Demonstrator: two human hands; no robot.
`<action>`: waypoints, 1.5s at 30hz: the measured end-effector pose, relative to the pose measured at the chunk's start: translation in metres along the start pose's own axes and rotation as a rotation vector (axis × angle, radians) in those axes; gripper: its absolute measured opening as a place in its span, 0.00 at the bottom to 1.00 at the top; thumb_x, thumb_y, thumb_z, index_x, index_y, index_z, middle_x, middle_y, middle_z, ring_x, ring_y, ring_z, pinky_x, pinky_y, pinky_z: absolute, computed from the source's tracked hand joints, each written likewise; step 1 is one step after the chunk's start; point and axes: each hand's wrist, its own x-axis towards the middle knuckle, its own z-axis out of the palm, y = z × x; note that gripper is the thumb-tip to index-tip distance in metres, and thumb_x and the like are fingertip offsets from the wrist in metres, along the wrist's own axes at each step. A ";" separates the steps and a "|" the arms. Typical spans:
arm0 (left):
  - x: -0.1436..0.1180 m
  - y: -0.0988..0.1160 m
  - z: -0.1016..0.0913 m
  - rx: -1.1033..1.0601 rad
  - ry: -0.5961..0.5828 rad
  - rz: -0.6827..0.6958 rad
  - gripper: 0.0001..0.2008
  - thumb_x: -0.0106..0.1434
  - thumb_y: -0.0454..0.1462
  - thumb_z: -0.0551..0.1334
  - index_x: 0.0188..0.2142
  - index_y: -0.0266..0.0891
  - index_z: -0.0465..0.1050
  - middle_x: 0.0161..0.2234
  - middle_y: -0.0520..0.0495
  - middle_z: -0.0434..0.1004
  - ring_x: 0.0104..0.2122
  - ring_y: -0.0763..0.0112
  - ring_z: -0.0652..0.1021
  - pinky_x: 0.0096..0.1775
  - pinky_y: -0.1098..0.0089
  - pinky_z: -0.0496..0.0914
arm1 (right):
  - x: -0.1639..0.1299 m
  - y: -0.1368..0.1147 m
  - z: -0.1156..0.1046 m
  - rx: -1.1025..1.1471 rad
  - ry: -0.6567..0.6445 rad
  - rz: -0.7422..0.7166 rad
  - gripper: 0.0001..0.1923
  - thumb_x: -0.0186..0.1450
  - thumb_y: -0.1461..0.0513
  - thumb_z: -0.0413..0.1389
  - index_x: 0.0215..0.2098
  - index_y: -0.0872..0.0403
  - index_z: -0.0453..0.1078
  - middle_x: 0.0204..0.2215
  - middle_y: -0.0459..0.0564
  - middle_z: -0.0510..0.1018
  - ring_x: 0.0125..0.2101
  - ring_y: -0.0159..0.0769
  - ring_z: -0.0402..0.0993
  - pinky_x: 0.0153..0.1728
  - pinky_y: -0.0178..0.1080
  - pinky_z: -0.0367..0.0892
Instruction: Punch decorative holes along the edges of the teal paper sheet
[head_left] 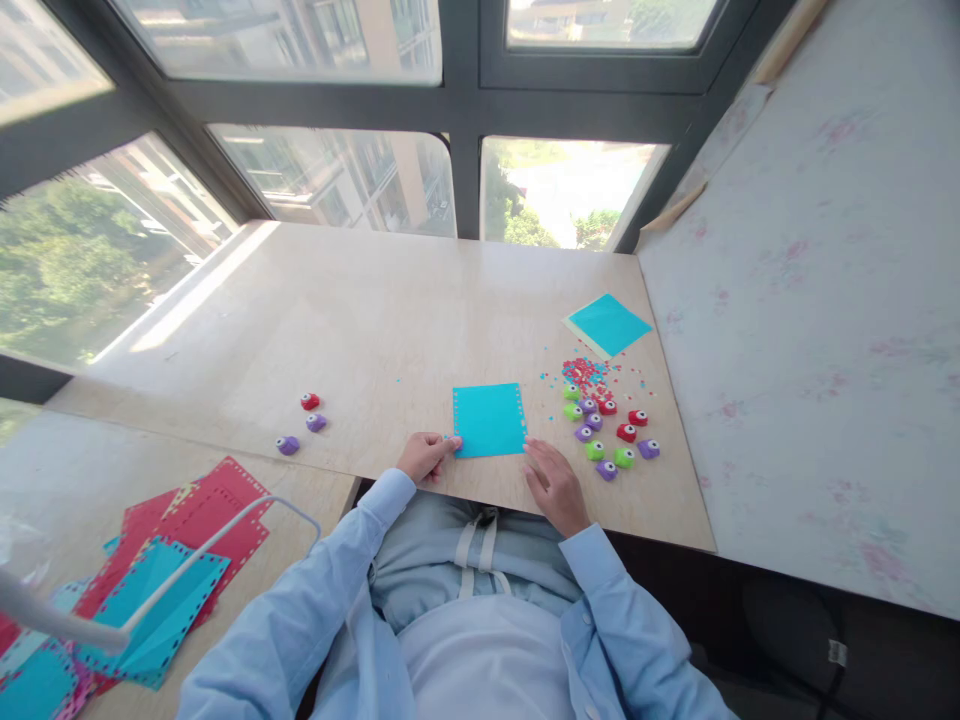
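Head view: blue sheet (pixel 489 419) lies between both hands' fingers (pixel 450 443).

This looks like a craft corner in an upper-floor room, set up at a window. A pale wooden tabletop (pixel 375 330) runs right up to dark-framed windows (pixel 465 100) that look down on trees and apartment blocks. Craft supplies lie on it: a blue paper sheet (pixel 489 419) with punched edges, small coloured paper punches (pixel 609 435), scattered paper bits (pixel 589 372), and a pile of red and blue punched sheets (pixel 161 570). A pale mottled wall (pixel 825 300) closes the right side.
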 end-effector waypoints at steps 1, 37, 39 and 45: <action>-0.001 0.000 0.000 -0.001 -0.004 -0.004 0.26 0.50 0.56 0.64 0.16 0.41 0.54 0.09 0.57 0.60 0.09 0.77 0.64 0.13 0.76 0.54 | 0.000 0.000 0.000 -0.002 -0.004 0.003 0.21 0.67 0.64 0.49 0.57 0.50 0.66 0.53 0.54 0.74 0.54 0.42 0.69 0.55 0.51 0.66; -0.024 -0.023 0.015 -0.339 0.444 0.326 0.19 0.51 0.47 0.68 0.39 0.38 0.74 0.13 0.61 0.58 0.10 0.79 0.64 0.11 0.78 0.54 | -0.002 0.002 0.005 -0.072 -0.017 -0.004 0.17 0.66 0.65 0.50 0.51 0.52 0.71 0.51 0.54 0.75 0.55 0.43 0.68 0.55 0.53 0.65; -0.029 -0.022 0.011 -0.584 0.454 0.316 0.19 0.50 0.48 0.69 0.36 0.38 0.72 0.13 0.62 0.58 0.10 0.80 0.62 0.12 0.79 0.52 | -0.001 0.003 0.004 -0.051 -0.010 0.000 0.16 0.66 0.65 0.50 0.51 0.52 0.72 0.51 0.54 0.76 0.54 0.43 0.69 0.55 0.52 0.65; -0.038 -0.023 -0.008 -1.163 0.211 0.244 0.18 0.52 0.51 0.65 0.29 0.38 0.68 0.17 0.59 0.62 0.13 0.82 0.63 0.13 0.79 0.54 | 0.004 0.005 0.000 0.088 0.090 0.057 0.14 0.66 0.64 0.50 0.46 0.50 0.74 0.44 0.53 0.80 0.47 0.40 0.74 0.51 0.49 0.69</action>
